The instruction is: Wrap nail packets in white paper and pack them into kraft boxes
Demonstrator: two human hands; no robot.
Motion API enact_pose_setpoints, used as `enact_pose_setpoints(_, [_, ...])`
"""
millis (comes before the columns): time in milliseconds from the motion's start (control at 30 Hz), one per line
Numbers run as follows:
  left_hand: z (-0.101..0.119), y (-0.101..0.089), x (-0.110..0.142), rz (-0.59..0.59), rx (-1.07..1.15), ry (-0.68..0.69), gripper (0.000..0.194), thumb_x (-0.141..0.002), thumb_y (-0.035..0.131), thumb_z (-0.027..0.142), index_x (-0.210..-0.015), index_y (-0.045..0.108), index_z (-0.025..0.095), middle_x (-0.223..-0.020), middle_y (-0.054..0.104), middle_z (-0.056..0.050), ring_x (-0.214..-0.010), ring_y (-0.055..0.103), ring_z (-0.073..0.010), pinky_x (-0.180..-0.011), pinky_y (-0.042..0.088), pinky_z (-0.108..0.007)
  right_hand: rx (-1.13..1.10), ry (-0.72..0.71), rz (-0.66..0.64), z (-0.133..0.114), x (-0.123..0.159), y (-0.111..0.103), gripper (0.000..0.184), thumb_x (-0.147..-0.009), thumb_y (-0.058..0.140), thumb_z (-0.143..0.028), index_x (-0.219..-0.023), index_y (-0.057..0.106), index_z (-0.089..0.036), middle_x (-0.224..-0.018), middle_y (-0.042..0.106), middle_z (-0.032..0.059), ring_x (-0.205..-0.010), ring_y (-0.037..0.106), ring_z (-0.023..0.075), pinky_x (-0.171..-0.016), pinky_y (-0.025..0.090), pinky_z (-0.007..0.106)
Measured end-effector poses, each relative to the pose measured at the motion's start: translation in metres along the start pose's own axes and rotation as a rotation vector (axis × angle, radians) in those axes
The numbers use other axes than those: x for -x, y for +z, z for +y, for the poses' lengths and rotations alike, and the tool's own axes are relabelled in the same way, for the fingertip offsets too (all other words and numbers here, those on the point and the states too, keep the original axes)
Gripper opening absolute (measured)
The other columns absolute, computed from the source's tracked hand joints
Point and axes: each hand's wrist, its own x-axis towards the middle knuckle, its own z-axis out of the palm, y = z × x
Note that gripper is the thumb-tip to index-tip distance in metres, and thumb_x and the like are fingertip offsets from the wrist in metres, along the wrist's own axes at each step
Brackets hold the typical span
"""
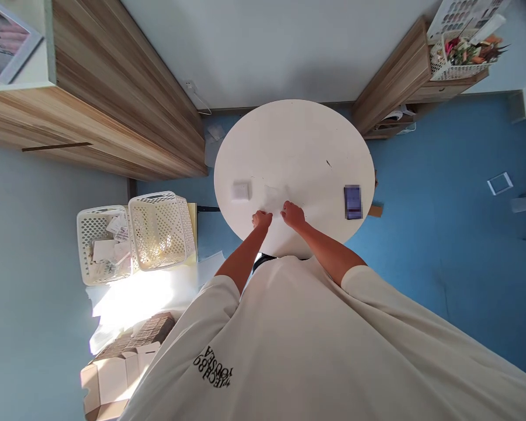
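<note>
Both my hands rest on the near edge of a round white table (298,134). My left hand (262,219) and my right hand (293,214) have their fingers curled and pinch a thin, pale, see-through sheet or bag (275,196) lying between them; what it is I cannot make out. A small white square box (241,191) sits just left of the hands. A dark purple phone-like slab (353,202) lies at the table's right edge.
Two white perforated baskets (134,237) with papers stand on the floor at the left, with cardboard boxes (114,374) nearer me. Wooden cabinets (123,117) flank the table left and back right (394,82). Blue floor (442,234) spreads to the right.
</note>
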Motion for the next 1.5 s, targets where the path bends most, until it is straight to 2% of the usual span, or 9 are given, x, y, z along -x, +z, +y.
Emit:
enact_pose_setpoints(133, [0.003,-0.002,0.000,-0.069,0.327,-0.295,0.035,-0.088,0.071,0.031,-0.118,0.056,0.022,-0.118,0.069,-0.013,-0.095,0.071,-0.0248,-0.077,0.055,-0.039,0.004,0.011,0.001,-0.001,0.001,-0.001,0.012,-0.104,0.054,-0.023,-0.116,0.055,-0.023,-0.119,0.069,0.0106,-0.097,0.064,0.0246,-0.078,0.043,0.035])
enact_pose_setpoints(267, [0.005,-0.006,0.000,-0.071,0.429,-0.361,0.043,-0.089,0.076,0.033,-0.121,0.049,0.023,-0.115,0.068,-0.011,-0.095,0.069,-0.0233,-0.076,0.055,-0.037,0.013,0.014,-0.002,-0.002,0.001,-0.002,0.013,-0.104,0.054,-0.023,-0.117,0.055,-0.023,-0.120,0.069,0.0114,-0.100,0.065,0.0255,-0.080,0.043,0.036])
enact_pose_setpoints(400, [0.007,-0.006,0.002,-0.119,0.401,-0.188,0.019,-0.089,0.070,0.027,-0.103,0.057,0.023,-0.106,0.070,-0.006,-0.090,0.068,-0.0187,-0.074,0.053,-0.032,0.010,0.022,0.001,-0.001,0.000,0.001,0.014,-0.104,0.055,-0.024,-0.118,0.056,-0.023,-0.120,0.069,0.0118,-0.102,0.065,0.0262,-0.080,0.044,0.036])
enact_pose_setpoints(500, [0.016,-0.003,0.005,-0.139,0.352,-0.056,0.013,-0.087,0.067,0.022,-0.098,0.060,0.024,-0.103,0.072,-0.004,-0.087,0.067,-0.0180,-0.073,0.053,-0.032,-0.012,0.038,0.006,0.000,-0.002,0.004,0.014,-0.104,0.056,-0.025,-0.118,0.056,-0.024,-0.120,0.069,0.0102,-0.099,0.065,0.0246,-0.078,0.044,0.035])
enact_pose_setpoints(700, [0.037,0.001,0.011,-0.159,0.266,-0.009,0.018,-0.085,0.066,0.019,-0.100,0.059,0.025,-0.105,0.074,-0.005,-0.087,0.067,-0.0198,-0.069,0.050,-0.032,-0.034,0.028,0.023,0.004,-0.004,0.010,0.016,-0.103,0.055,-0.022,-0.119,0.057,-0.024,-0.115,0.069,0.0086,-0.097,0.064,0.0239,-0.077,0.043,0.033])
enact_pose_setpoints(933, [0.040,0.001,0.009,-0.174,0.231,0.003,0.031,-0.087,0.065,0.020,-0.117,0.059,0.025,-0.105,0.077,-0.005,-0.090,0.070,-0.0215,-0.074,0.051,-0.034,-0.085,-0.047,0.060,0.011,-0.002,0.015,0.035,-0.101,0.053,-0.015,-0.133,0.059,-0.029,-0.119,0.068,0.0083,-0.106,0.063,0.0252,-0.086,0.045,0.034])
enact_pose_setpoints(1133, [0.046,0.007,0.003,-0.164,0.178,0.026,0.026,-0.092,0.064,0.021,-0.117,0.063,0.024,-0.109,0.077,-0.006,-0.094,0.071,-0.0204,-0.073,0.051,-0.031,-0.269,-0.084,-0.056,0.032,-0.003,0.007,0.051,-0.098,0.050,-0.007,-0.143,0.057,-0.029,-0.120,0.067,0.0062,-0.098,0.065,0.0200,-0.081,0.050,0.030])
enact_pose_setpoints(1267, [0.050,0.010,0.001,-0.178,0.157,0.088,0.026,-0.097,0.059,0.021,-0.122,0.064,0.024,-0.111,0.077,-0.006,-0.096,0.071,-0.0193,-0.075,0.053,-0.029,-0.320,-0.095,-0.048,0.042,0.003,0.002,0.057,-0.098,0.046,-0.005,-0.151,0.051,-0.026,-0.131,0.063,0.0090,-0.100,0.065,0.0171,-0.086,0.052,0.029])
enact_pose_setpoints(1500, [0.039,0.010,0.001,-0.174,0.000,0.303,0.048,-0.098,0.044,0.012,-0.139,0.066,0.023,-0.128,0.070,-0.011,-0.121,0.066,-0.0245,-0.099,0.055,-0.038,-0.156,-0.124,0.043,0.046,0.013,0.003,0.069,-0.094,0.048,-0.003,-0.158,0.044,-0.028,-0.145,0.053,0.0115,-0.122,0.058,0.0237,-0.084,0.054,0.032])
